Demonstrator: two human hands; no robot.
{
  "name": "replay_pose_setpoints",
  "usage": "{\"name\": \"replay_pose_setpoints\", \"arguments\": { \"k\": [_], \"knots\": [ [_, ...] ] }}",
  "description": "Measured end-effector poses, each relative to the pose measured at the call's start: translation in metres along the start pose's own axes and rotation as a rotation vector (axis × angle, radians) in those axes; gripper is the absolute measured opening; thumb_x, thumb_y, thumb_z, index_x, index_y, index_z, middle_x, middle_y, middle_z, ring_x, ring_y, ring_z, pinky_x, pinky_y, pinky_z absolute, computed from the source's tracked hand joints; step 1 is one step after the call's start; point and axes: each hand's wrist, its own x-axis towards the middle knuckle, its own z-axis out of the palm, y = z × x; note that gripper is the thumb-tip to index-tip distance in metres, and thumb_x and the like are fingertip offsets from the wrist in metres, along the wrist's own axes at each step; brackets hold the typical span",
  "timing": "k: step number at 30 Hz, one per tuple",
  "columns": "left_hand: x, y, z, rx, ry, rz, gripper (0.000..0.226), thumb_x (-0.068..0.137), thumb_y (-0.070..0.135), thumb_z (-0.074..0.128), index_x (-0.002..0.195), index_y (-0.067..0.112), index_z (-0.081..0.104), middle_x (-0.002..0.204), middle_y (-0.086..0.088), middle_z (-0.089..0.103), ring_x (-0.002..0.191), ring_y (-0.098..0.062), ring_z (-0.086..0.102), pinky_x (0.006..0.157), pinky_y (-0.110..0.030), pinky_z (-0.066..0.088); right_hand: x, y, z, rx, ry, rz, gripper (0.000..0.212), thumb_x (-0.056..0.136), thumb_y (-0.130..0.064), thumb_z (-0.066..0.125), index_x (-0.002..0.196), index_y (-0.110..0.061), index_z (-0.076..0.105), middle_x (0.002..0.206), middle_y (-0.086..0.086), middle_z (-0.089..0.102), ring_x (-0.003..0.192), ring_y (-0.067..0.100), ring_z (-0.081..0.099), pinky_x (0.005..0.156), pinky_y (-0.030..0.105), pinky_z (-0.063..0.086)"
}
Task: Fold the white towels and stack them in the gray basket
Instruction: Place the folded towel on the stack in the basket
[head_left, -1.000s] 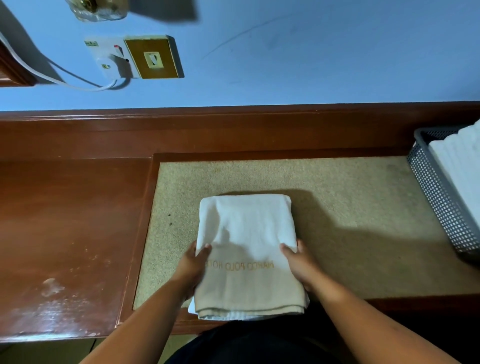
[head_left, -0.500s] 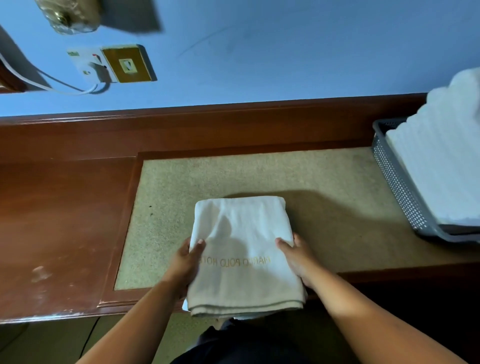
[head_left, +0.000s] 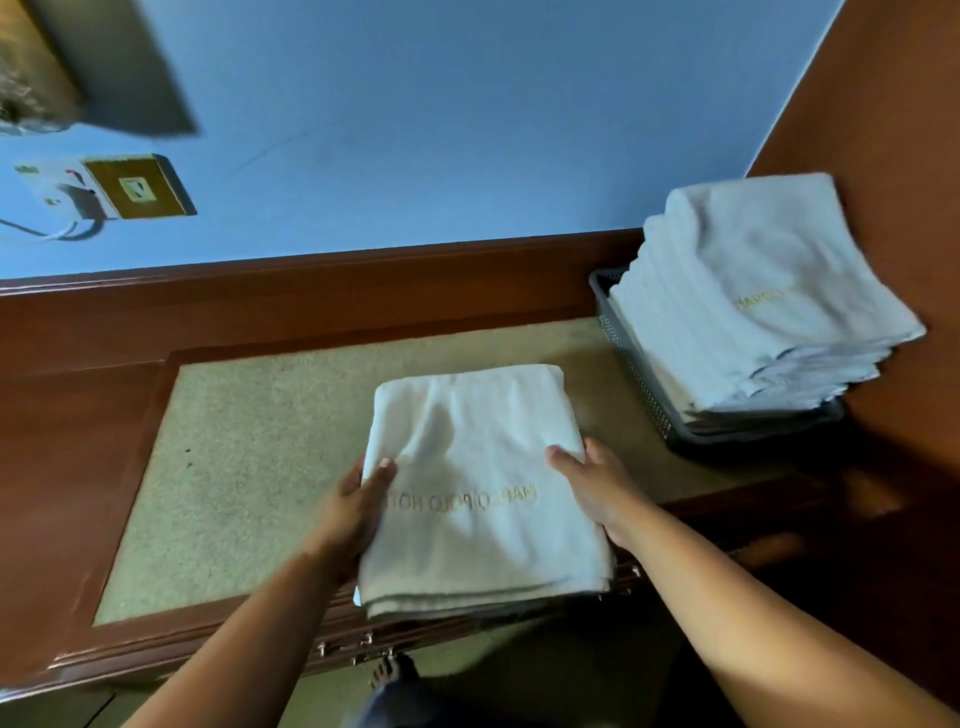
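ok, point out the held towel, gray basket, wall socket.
held towel (head_left: 470, 457), head view, middle of top face.
gray basket (head_left: 631, 358), head view, perforated left wall.
wall socket (head_left: 137, 187), head view, brass plate centre.

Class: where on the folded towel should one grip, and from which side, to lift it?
Grip the towel by its long side edges, from both sides, thumbs on top, as the left hand and right hand do. It is flat, limp and layered, so this should keep the fold.
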Motion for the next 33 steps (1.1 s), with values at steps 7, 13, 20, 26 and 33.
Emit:
{"name": "replay_pose_setpoints", "arguments": {
  "k": [7, 13, 20, 26, 33],
  "knots": [
    [0.011, 0.070, 0.079, -0.055, -0.129, 0.115, 0.025, 0.102, 0.033, 0.054, 0.121, 0.019, 0.062, 0.100, -0.018, 0.076, 0.083, -0.038, 0.074, 0.066, -0.047, 0.061, -0.012, -0.062, -0.081, -0.007, 0.143, -0.141, 0.030, 0.096, -0.038, 0.061, 0.123, -0.024, 0.061, 0.104, -0.003, 0.072, 0.092, 0.019, 0.071, 0.084, 0.045, 0.059],
    [0.042, 0.142, 0.148, -0.107, -0.275, 0.249, 0.025, 0.103, 0.031, 0.054, 0.122, 0.017, 0.060, 0.106, -0.020, 0.073, 0.083, -0.035, 0.074, 0.063, -0.043, 0.062, 0.000, -0.119, -0.151, 0.001, 0.289, -0.284, 0.024, 0.097, -0.035, 0.061, 0.120, -0.030, 0.062, 0.106, -0.007, 0.072, 0.097, 0.015, 0.069, 0.091, 0.040, 0.057],
    [0.096, 0.206, 0.241, -0.099, -0.470, 0.347, 0.033, 0.105, 0.030, 0.051, 0.126, 0.006, 0.058, 0.105, -0.022, 0.072, 0.082, -0.033, 0.073, 0.065, -0.041, 0.061, 0.016, -0.173, -0.235, -0.048, 0.472, -0.354, 0.023, 0.097, -0.035, 0.061, 0.120, -0.028, 0.062, 0.106, -0.009, 0.072, 0.096, 0.013, 0.069, 0.087, 0.034, 0.057],
    [0.123, 0.214, 0.312, -0.105, -0.521, 0.377, 0.030, 0.104, 0.031, 0.054, 0.121, 0.008, 0.063, 0.109, -0.022, 0.072, 0.092, -0.037, 0.072, 0.080, -0.049, 0.059, 0.027, -0.184, -0.288, -0.101, 0.632, -0.362, 0.023, 0.097, -0.026, 0.062, 0.119, -0.025, 0.063, 0.110, 0.002, 0.071, 0.097, 0.020, 0.068, 0.087, 0.036, 0.055],
    [0.137, 0.210, 0.384, -0.083, -0.498, 0.453, 0.025, 0.103, 0.035, 0.056, 0.119, 0.019, 0.065, 0.110, -0.014, 0.073, 0.102, -0.035, 0.071, 0.088, -0.053, 0.059, 0.048, -0.202, -0.350, -0.285, 0.690, -0.361, 0.029, 0.098, -0.022, 0.060, 0.126, -0.014, 0.062, 0.112, 0.005, 0.067, 0.098, 0.020, 0.062, 0.080, 0.028, 0.043]
  ]
}}
